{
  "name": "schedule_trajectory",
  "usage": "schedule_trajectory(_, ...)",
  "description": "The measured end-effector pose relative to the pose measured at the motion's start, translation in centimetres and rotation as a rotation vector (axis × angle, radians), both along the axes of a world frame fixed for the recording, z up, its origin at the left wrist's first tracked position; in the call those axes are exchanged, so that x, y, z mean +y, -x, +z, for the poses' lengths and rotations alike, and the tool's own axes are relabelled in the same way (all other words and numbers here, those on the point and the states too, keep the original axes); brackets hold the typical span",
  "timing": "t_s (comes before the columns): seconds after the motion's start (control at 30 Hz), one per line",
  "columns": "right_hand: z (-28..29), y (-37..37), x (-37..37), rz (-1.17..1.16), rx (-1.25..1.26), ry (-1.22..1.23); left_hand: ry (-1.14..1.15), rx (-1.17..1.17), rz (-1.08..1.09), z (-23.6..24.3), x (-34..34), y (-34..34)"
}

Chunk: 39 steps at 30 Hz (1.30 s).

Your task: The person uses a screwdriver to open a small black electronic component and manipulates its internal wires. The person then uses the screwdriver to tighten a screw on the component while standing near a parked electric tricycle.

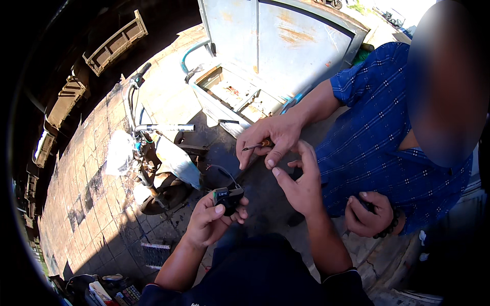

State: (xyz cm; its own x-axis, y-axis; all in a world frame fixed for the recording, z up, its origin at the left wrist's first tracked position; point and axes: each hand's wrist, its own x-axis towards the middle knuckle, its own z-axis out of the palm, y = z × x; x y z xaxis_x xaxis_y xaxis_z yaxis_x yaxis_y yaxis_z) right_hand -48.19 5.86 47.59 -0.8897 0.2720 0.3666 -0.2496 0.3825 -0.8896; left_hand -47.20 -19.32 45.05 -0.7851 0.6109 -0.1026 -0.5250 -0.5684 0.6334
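Note:
My left hand (206,224) is closed around a small black box-like device (228,198) with a green edge. Thin wires (224,172) run from its top. Over to the right, my right hand (302,186) is raised with thumb and fingers apart, and I see nothing in it. Its thumb tip is close to the thumb of a co-worker's hand (278,135); whether they touch I cannot tell. That hand holds a small screwdriver (265,143) with an orange-yellow handle, its shaft pointing left. The co-worker's other hand (371,214) is curled around something dark.
The co-worker in a blue checked shirt (372,122) stands close on my right. Ahead is a stripped two-wheeler frame (148,173) with handlebars. Beyond it are an open metal tray (240,94) and a grey metal cabinet (301,41). A calculator (127,295) lies at lower left.

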Motion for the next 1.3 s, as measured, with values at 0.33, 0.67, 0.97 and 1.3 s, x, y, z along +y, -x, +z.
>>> schedule_trajectory(0.33, -5.7, 4.0, -2.4, 0.095, -0.071, 0.269, -0.279, -0.046, 0.066, -0.2, -6.0, 0.9)
schedule_trajectory(0.67, -2.0, -9.4, -12.0, 0.129, 0.057, -0.158, -0.426, -0.041, 0.141, 1.2, -10.9, 0.8)
schedule_trajectory(0.97, 8.9, -11.9, -11.9, 0.192, 0.168, -0.322, -0.348, 0.054, 0.219, 2.1, -10.3, 0.2)
schedule_trajectory(1.3, 10.1, -11.5, -13.5, 0.209, 0.111, -0.552, -0.181, 0.172, 0.301, 1.7, -9.6, -1.2)
